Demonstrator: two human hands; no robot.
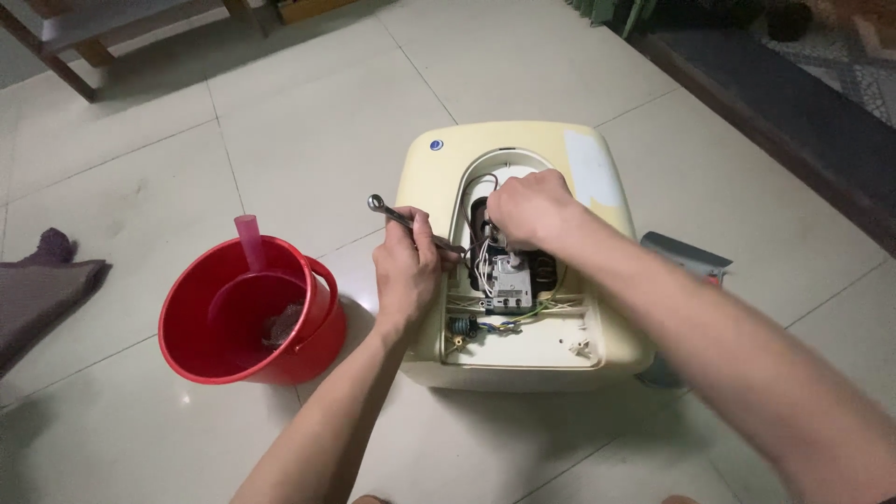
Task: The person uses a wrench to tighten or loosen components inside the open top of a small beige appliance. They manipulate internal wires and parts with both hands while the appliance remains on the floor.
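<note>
**Wrench and fingers inside an opened water heater**

Forearms come in from the bottom edge, both reaching to a cream water heater (597, 345) that lies flat on the pale tiled floor (121, 159), its cover off so the arched service opening faces up. Inside that opening sit a small grey thermostat block (510, 280), a tangle of white and brown wires (481, 257), and green-yellow leads (523, 315) running along the lower ledge.

At the opening's left edge, the left hand (406, 271) is wrapped in a closed grip around the shank of a metal ring wrench (392, 213); the ring end sticks out up and to the left, and the other end points into the cavity, hidden behind the hand. Over the upper part of the opening, the right hand (527, 207) is curled, fingers bunched and pointing down into the dark recess; what they pinch cannot be made out.

Just left of the heater stands a red plastic bucket (201, 359) with a pink tube (248, 238) standing up in it. Beyond the heater's right side, a grey part (686, 254) lies on the floor. A dark cloth (42, 280) lies at the far left edge.
</note>
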